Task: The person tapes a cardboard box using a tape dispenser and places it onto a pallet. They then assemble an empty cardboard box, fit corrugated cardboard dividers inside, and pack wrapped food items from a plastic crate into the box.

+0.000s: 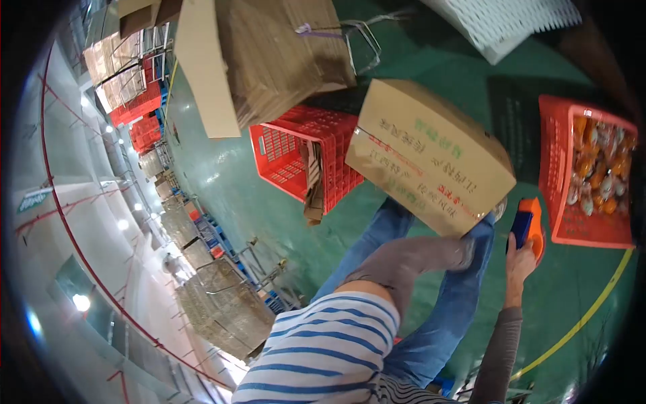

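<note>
A brown cardboard box [431, 161] with green and red printing stands tilted between my jeans-clad legs. My right hand [521, 259], to the right of the box, is wrapped round an orange and dark blue tape dispenser [530, 225]. My left arm, in a grey sleeve [427, 262], reaches across to the box's lower edge. Beyond the cuff, my left hand is hidden, so its grip does not show.
A red plastic crate [306, 124] with cardboard inside lies left of the box. Another red crate [555, 175], holding wrapped orange items [599, 165], is at the right. Flattened cardboard [282, 54] leans behind. Stacked goods [219, 303] line the left.
</note>
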Available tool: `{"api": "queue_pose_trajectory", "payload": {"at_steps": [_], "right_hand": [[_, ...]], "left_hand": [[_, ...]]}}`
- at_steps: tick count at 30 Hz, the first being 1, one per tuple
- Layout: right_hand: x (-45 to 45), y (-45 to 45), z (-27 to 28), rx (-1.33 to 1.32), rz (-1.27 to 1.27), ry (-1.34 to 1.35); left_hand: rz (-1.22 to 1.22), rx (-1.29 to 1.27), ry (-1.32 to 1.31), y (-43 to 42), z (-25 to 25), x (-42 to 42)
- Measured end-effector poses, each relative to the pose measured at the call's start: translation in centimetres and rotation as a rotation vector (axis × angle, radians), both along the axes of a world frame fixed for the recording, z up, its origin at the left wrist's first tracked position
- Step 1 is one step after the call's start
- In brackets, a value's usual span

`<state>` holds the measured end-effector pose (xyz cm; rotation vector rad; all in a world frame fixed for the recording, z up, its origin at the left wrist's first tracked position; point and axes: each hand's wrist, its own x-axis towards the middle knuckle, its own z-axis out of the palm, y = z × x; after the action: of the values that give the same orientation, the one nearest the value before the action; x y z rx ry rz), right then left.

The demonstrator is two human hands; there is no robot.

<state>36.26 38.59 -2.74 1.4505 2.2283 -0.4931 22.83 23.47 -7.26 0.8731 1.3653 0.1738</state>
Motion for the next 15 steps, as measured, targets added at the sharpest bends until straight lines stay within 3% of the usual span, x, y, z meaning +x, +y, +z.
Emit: {"api": "queue_pose_trajectory", "payload": {"at_steps": [4,6,8,10,12,15], "right_hand": [[-3.1,0.3,2.8,0.147,0.176,0.138],[-7.3,0.7,5.9,0.160,0.231,0.075],[-9.8,1.0,7.4,0.126,0.285,-0.001],[-11.5,1.3,8.7,0.111,0.329,-0.015],[-13.4,0.9,11.3,0.141,0.357,-0.046],[-16.4,0.1,13.0,0.145,0.403,-0.085]], "left_hand": [[-0.347,0.133,0.063,-4.9,5.6,-0.2],[-0.513,0.198,0.105,-4.4,5.5,0.3],[0.612,0.291,0.446,-8.5,3.3,1.3],[0.152,0.481,0.579,-10.3,5.4,-3.1],[0.245,0.295,0.365,-10.4,9.9,-8.4],[0.172,0.174,0.324,-11.3,15.1,-14.5]]}}
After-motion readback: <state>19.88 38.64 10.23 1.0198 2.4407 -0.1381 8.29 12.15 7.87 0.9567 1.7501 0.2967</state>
